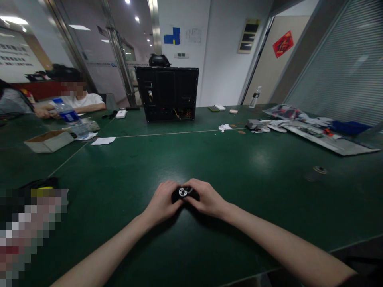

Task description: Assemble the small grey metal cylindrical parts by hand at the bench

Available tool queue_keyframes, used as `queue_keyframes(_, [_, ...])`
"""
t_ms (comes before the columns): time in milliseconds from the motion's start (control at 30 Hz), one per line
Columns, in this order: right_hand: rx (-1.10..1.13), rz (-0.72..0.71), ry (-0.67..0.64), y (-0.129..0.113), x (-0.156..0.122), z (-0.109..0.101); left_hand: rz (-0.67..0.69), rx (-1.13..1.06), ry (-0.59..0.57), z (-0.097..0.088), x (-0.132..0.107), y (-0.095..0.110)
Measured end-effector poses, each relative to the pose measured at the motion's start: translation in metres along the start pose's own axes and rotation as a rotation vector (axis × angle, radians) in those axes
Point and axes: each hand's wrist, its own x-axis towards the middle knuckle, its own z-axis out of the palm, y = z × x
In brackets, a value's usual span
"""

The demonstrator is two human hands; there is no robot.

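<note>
On green bench | left hand, right hand clasp black part | crosswise

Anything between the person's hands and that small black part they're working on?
Nothing visible: the left hand and right hand both touch the small black part directly, with no other object between them. It sits low over the green workbench.
</note>
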Motion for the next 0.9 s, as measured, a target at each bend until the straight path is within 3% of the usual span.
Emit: queue_keyframes(900, [-0.040,-0.113,-0.043,0.0013,-0.0006,-0.0038,0.021,0.144,0.069,-0.0025,-0.0018,0.0065])
